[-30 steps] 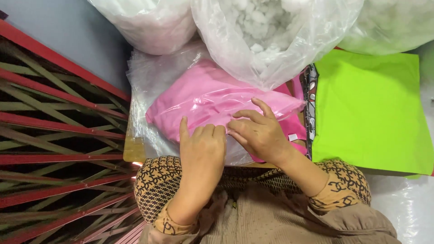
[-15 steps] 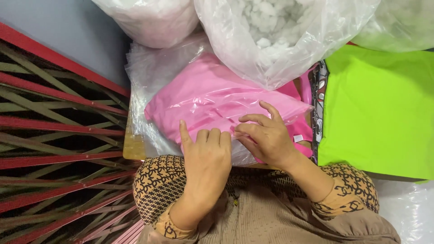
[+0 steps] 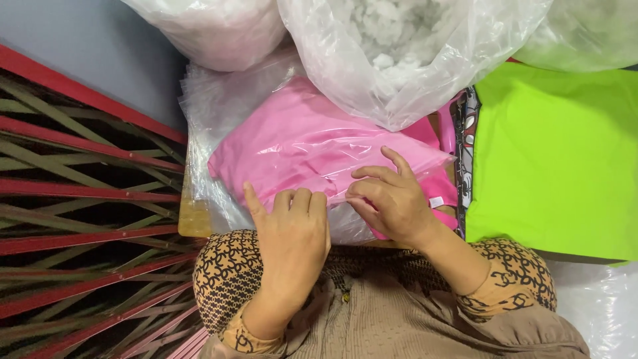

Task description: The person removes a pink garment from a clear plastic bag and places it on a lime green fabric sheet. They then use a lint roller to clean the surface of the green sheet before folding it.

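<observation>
A pink cloth inside a clear plastic bag (image 3: 299, 146) lies in front of me on a stack of clear bags. My left hand (image 3: 289, 239) rests at the bag's near edge, fingers curled onto the plastic, thumb out to the left. My right hand (image 3: 392, 199) pinches the bag's open edge just to the right, fingertips on the plastic film. A smaller pink piece (image 3: 442, 193) shows under the right hand. Both hands touch the same bag, a few centimetres apart.
Big clear sacks of white fluffy filling (image 3: 399, 46) crowd the far side, another sack (image 3: 212, 30) to the left. A bright green cloth (image 3: 558, 159) lies at the right. A red and dark folding metal grille (image 3: 73, 219) fills the left. My patterned sleeves and brown garment are at the bottom.
Both hands have stayed on the bag's near edge with small finger shifts; the right hand's fingers have moved slightly along the plastic. The view has drifted a little.
</observation>
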